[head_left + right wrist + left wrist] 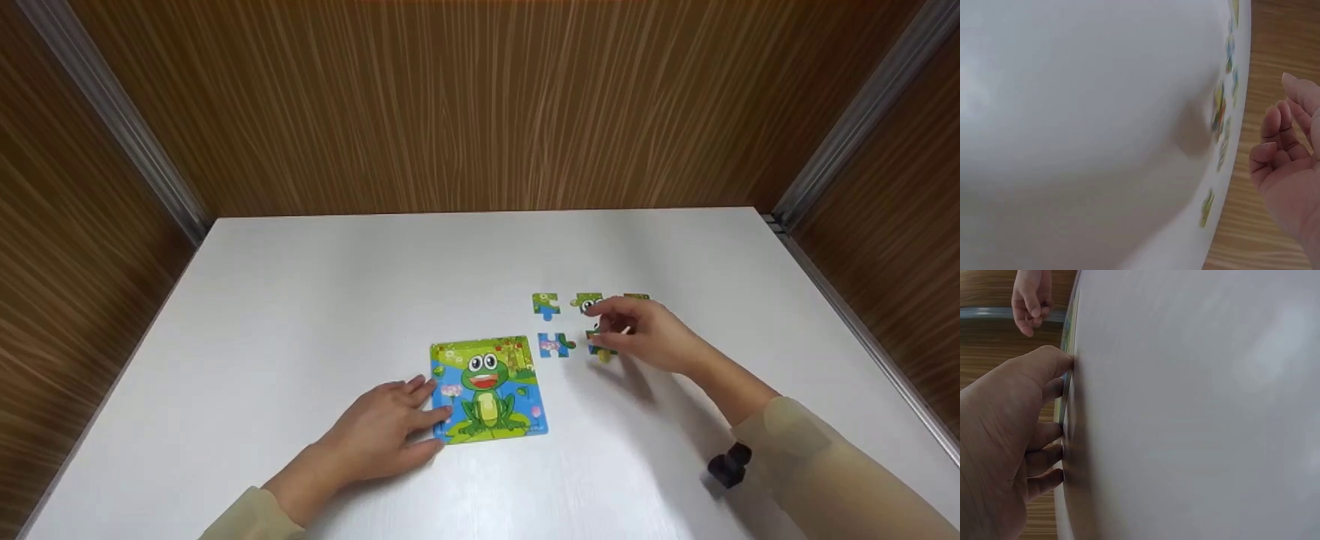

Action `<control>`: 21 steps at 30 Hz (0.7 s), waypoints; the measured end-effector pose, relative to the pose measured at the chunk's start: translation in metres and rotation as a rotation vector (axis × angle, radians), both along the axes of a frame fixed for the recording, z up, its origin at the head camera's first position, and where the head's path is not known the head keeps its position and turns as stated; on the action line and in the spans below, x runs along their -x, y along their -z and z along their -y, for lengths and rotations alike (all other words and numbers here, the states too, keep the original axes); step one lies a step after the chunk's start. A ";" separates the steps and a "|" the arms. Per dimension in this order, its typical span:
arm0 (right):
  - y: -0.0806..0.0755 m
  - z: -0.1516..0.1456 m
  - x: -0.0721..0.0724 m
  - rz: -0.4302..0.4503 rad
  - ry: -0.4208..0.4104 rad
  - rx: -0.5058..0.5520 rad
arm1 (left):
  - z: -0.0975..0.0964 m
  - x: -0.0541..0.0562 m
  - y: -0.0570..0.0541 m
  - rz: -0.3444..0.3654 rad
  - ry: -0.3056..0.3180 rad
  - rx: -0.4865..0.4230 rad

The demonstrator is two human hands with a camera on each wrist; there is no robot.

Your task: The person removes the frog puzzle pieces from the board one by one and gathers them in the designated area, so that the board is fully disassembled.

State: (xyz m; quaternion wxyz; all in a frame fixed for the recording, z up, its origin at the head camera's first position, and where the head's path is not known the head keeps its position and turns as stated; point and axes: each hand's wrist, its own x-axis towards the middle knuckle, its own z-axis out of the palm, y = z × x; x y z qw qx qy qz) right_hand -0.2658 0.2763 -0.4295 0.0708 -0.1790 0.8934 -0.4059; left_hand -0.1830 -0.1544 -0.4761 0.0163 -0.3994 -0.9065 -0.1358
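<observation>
A square frog puzzle board (487, 409) lies on the table in the head view. My left hand (386, 431) rests at its left side, fingertips on the edge and thumb by the lower left corner. The left wrist view shows these fingers (1044, 461) spread along the thin edge. Over the loose jigsaw pieces, my right hand (649, 334) hovers with bent fingers; the right wrist view shows this hand (1292, 146) raised and holding nothing. Below it lies a piece with a yellow tab (604, 356), partly covered by the fingers.
Left of the right hand are a green-and-blue piece (545, 304) and a pink-flowered piece (553, 345). An eye piece (587, 301) and a corner-side piece (637, 296) are partly hidden behind it. A small black device (729, 465) sits beside the right sleeve. Wood-grain walls (450, 112) enclose the white table.
</observation>
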 end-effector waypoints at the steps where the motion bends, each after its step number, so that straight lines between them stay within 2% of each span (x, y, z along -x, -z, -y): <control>1: -0.001 0.004 -0.001 -0.007 -0.018 0.003 | 0.000 0.000 0.000 0.002 0.000 0.001; 12: 0.000 0.050 -0.008 -0.033 -0.175 0.017 | -0.001 0.000 -0.001 0.020 -0.008 0.006; 21: 0.015 0.083 -0.015 0.041 -0.275 0.013 | -0.002 -0.001 -0.002 0.023 -0.010 0.004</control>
